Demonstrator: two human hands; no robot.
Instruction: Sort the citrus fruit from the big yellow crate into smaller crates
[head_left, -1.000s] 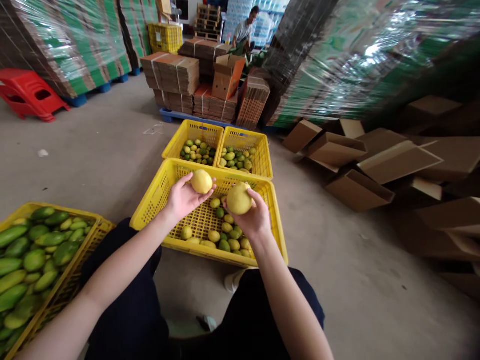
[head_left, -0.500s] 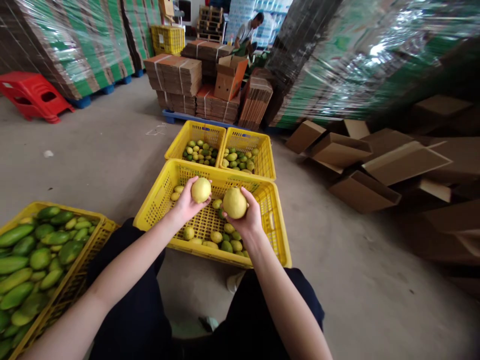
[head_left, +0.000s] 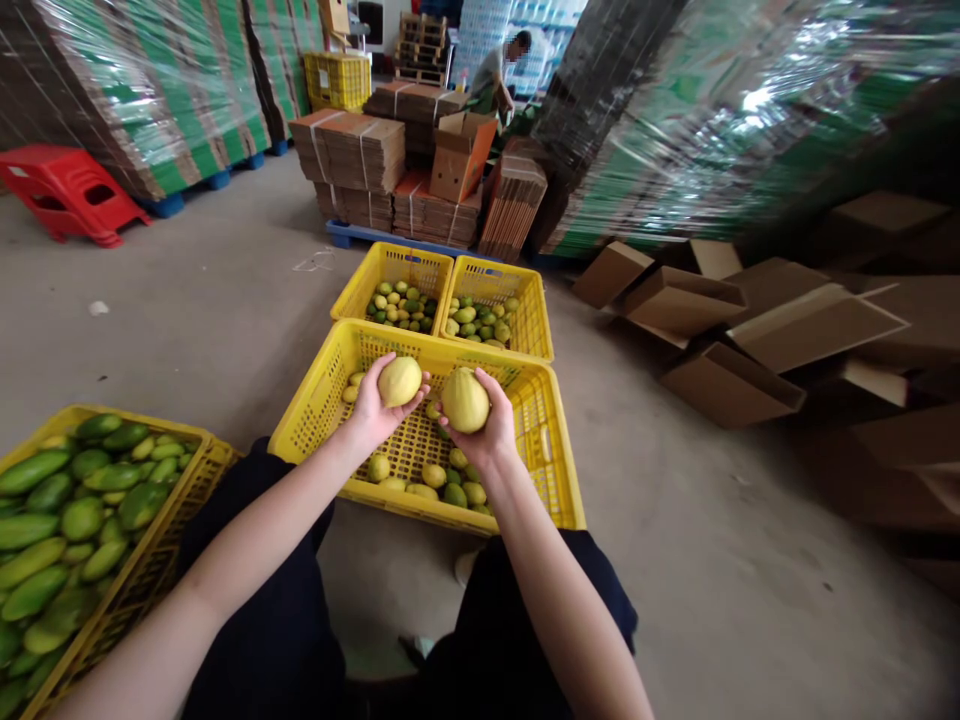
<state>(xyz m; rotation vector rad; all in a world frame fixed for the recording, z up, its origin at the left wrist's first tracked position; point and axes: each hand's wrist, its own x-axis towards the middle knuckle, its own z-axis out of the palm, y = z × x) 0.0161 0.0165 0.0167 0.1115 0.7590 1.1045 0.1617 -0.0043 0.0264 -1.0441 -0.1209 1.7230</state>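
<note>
In my left hand [head_left: 372, 405] rests a smooth, slightly oval yellow fruit [head_left: 400, 381], with fingers curled beneath it. My right hand [head_left: 498, 428] grips a larger, rounder yellow-green fruit [head_left: 465, 402], its thumb along the side. I cannot tell the exact kind of either fruit. Both are held up side by side, a small gap apart, over a large yellow plastic crate [head_left: 561, 440]. Loose yellow and green fruits [head_left: 433, 475] lie on the crate's slotted bottom, mostly near its front side; my hands and forearms hide some of them.
Two smaller yellow crates [head_left: 541, 300] with fruit adjoin the far side. At my left stands a crate [head_left: 196, 436] heaped with long green fruits [head_left: 56, 540]. Opened cardboard boxes [head_left: 735, 380] lie right. Behind are bundled cartons [head_left: 352, 150], a red stool [head_left: 71, 190] and a bent-over person [head_left: 491, 75].
Both fruits have turned a little in my hands, the left one now showing its longer side. My right hand has shifted slightly left and up, narrowing the gap between the fruits.
</note>
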